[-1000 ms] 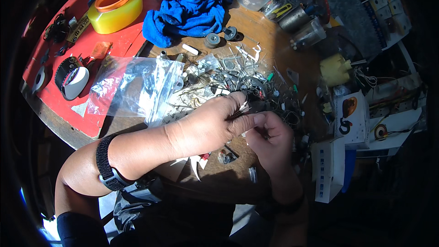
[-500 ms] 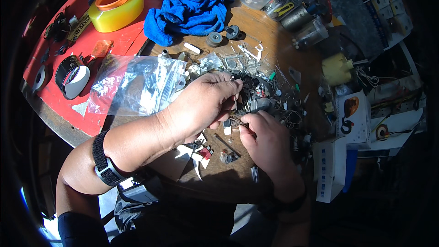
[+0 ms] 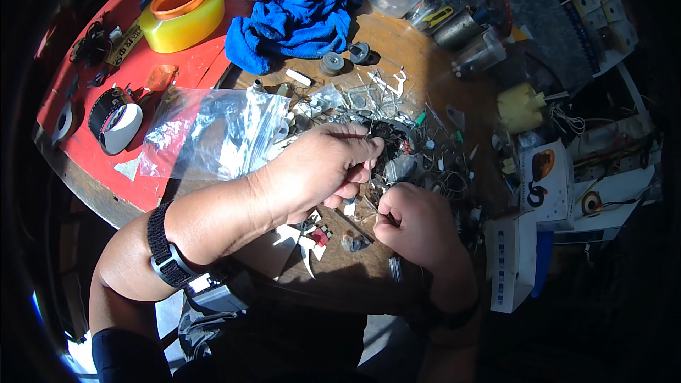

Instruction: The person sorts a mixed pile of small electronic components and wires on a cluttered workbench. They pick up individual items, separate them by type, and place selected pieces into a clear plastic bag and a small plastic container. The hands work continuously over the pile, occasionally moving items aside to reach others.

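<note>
My left hand (image 3: 323, 167) reaches over the pile of small parts (image 3: 401, 149) in the middle of the wooden table. Its thumb and fingertips are pinched together; whatever lies between them is too small or hidden to make out. Close by on the right, my right hand (image 3: 418, 223) is curled with thumb against bent fingers. Thin, wire-like pieces (image 3: 370, 206) show just left of its fingertips, but what the fingers hold is hidden. Beneath the hands lie white scraps (image 3: 306, 250), a small red part (image 3: 320, 236) and a little clear packet (image 3: 355, 241).
Left of the pile lies a clear zip bag (image 3: 213, 135), partly over a red sheet (image 3: 71, 149) with a yellow tape roll (image 3: 181, 25) and a black-and-white roll (image 3: 115, 124). A blue cloth (image 3: 298, 18) is behind. Plastic cups (image 3: 479, 53) and a white box (image 3: 512, 262) stand right.
My right hand has drawn slightly down and away from the left, closing more tightly. The thin brown pieces between the hands show less. My left hand has shifted a little right.
</note>
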A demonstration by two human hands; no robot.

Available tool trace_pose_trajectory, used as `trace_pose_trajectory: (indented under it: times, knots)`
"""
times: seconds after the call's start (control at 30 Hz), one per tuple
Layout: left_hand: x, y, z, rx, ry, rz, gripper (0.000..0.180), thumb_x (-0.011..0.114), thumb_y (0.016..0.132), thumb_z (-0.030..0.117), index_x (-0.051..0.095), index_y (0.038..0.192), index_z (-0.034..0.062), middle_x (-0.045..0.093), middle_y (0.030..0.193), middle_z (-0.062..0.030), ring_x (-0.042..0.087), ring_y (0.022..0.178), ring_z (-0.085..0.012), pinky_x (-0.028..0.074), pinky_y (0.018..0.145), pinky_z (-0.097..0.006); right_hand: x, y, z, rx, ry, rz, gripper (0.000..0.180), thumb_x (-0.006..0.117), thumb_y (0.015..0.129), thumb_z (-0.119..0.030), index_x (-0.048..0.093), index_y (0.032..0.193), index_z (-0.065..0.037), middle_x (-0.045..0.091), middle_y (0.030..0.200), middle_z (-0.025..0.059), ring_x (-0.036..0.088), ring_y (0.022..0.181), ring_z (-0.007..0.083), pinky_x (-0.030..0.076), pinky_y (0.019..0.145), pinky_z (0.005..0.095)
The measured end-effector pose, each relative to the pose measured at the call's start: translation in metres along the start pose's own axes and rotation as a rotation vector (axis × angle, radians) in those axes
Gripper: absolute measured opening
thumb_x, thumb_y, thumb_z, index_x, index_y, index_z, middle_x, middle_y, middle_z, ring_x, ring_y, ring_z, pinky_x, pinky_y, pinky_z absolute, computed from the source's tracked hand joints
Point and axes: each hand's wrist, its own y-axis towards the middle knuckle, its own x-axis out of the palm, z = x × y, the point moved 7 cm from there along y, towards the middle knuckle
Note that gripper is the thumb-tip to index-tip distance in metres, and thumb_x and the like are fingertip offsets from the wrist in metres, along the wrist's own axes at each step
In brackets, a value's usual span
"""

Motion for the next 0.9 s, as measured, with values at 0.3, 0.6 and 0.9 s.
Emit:
trace_pose_trajectory:
  times: [0.3, 0.6, 0.9]
  knots:
    - [0.002, 0.000, -0.005, -0.048, 0.044, -0.047, 0.017, 0.050, 0.093, 0.017, 0.053, 0.086, 0.0020, 0.050, 0.067, -0.0019, 0.041, 0.049, -0.0059, 0.027, 0.039, -0.017, -0.002, -0.010, 0.033, 0.351, 0.783, -0.001, 0.008, 0.063, 0.075, 0.000, 0.056, 0.079, -0.001, 0.054, 0.065, -0.0012, 0.050, 0.056, 0.0025, 0.040, 0.050, 0.0189]
    - [0.017, 0.001, -0.003, 0.228, 0.193, -0.145, 0.009, 0.063, 0.085, 0.009, 0.058, 0.089, 0.0038, 0.051, 0.073, 0.0033, 0.046, 0.064, -0.0030, 0.039, 0.054, -0.017, 0.010, -0.005, 0.028, 0.394, 1.150, 0.025, 0.010, 0.062, 0.078, -0.001, 0.059, 0.088, 0.000, 0.057, 0.069, -0.0012, 0.050, 0.055, 0.0021, 0.039, 0.049, 0.0162]
    - [0.012, 0.003, 0.000, 0.355, 0.469, -0.092, 0.011, 0.061, 0.086, 0.004, 0.050, 0.086, 0.0041, 0.052, 0.077, 0.0039, 0.047, 0.073, -0.0022, 0.041, 0.065, -0.019, 0.014, -0.003, 0.022, 0.315, 1.171, 0.066, 0.008, 0.063, 0.082, -0.004, 0.060, 0.089, 0.000, 0.056, 0.069, -0.0023, 0.049, 0.055, 0.0017, 0.040, 0.050, 0.0159]
